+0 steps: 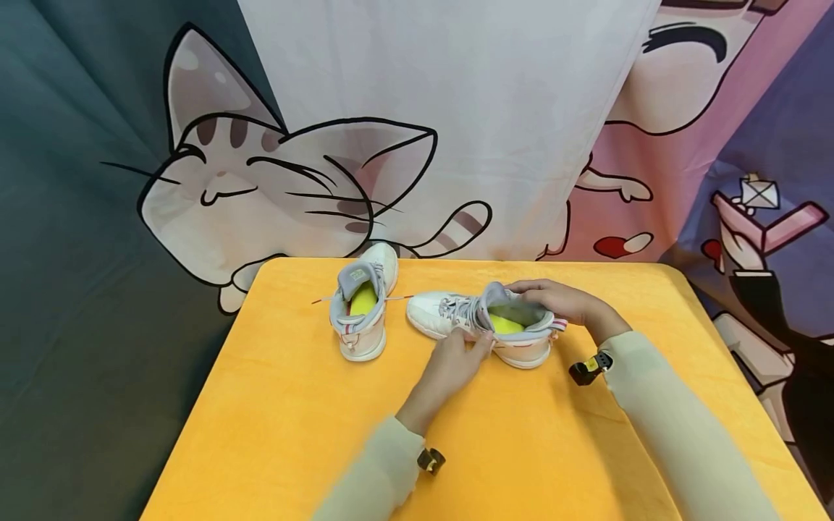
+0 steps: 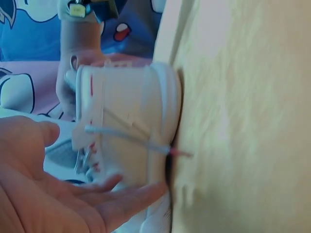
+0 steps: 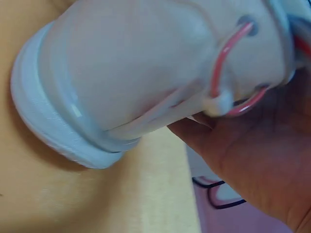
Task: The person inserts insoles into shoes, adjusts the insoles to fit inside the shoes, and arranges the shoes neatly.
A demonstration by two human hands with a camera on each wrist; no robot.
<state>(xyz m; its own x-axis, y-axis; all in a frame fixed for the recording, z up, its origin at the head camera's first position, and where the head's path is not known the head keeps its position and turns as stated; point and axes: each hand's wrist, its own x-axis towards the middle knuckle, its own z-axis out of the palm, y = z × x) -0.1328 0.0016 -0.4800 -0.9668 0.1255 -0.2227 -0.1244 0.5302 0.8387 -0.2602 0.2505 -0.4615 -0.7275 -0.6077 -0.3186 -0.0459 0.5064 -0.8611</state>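
A white sneaker [image 1: 523,353] with a yellow-green insole lies sole down, its toe to the left, between both hands. My right hand [image 1: 557,298] holds its collar from the far side near the heel; in the right wrist view that hand [image 3: 265,145] is partly hidden behind the heel, beside a red cord loop [image 3: 226,60]. My left hand [image 1: 452,362] is at the near side by the tongue. In the left wrist view its fingers [image 2: 131,206] are spread loosely along the shoe's side, below a dangling red-tipped lace [image 2: 131,138].
The matching sneaker [image 1: 365,340] stands to the left, toe toward the back edge, its laces [image 1: 396,297] sticking out at both sides. Both shoes are on a yellow table [image 1: 280,405]. Behind it hangs a cloth backdrop [image 1: 456,65] with cartoon figures.
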